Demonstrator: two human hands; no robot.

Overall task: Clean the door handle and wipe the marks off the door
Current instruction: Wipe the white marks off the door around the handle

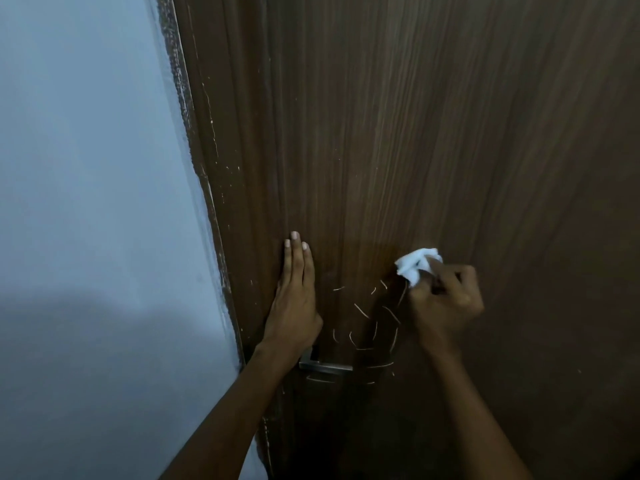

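Above the door handle [325, 367], the door [450, 133] is being braced by the flat, open left hand [294, 299] while white tissue [417, 265], clamped in the right hand [446, 299], is being pressed beside the marks [363, 320], which risk being smeared or missed.
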